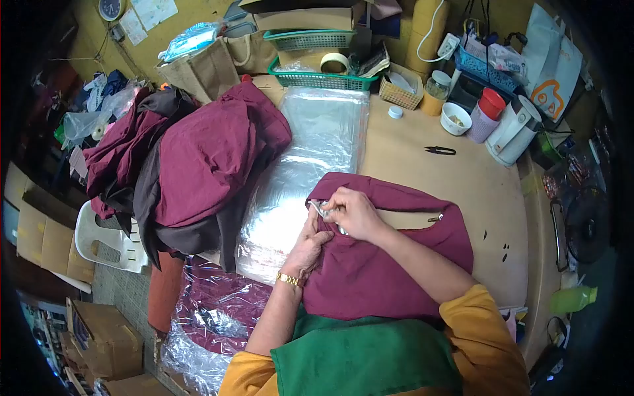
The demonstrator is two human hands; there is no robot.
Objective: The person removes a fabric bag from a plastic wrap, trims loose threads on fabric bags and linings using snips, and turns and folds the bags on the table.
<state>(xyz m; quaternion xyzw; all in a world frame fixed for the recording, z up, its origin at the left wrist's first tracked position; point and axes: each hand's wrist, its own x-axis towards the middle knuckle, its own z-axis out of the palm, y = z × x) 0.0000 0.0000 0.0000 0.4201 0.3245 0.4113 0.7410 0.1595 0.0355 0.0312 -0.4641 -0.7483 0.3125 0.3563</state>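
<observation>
A maroon fabric bag (389, 277) with a wide strap lies at the table's front edge, the table showing through the gap under the strap. My left hand (309, 247) grips the bag's fabric at the left end of that opening, thumb on top. Just above it, my right hand (353, 214) is closed on a slim silvery metal tool (317, 208), whose tip meets the fabric edge by my left fingertips. My fingers hide most of the tool, so its exact kind is unclear. A small metal zipper pull (436, 218) shows at the opening's right end.
Clear plastic sleeves (323, 119) lie left of the bag, beside a heap of maroon and dark fabric (205, 158). Black thread snips (440, 151) rest on the table (409, 145). Along the back stand green baskets (323, 80), a white bowl (456, 119) and a white kettle-like appliance (515, 132).
</observation>
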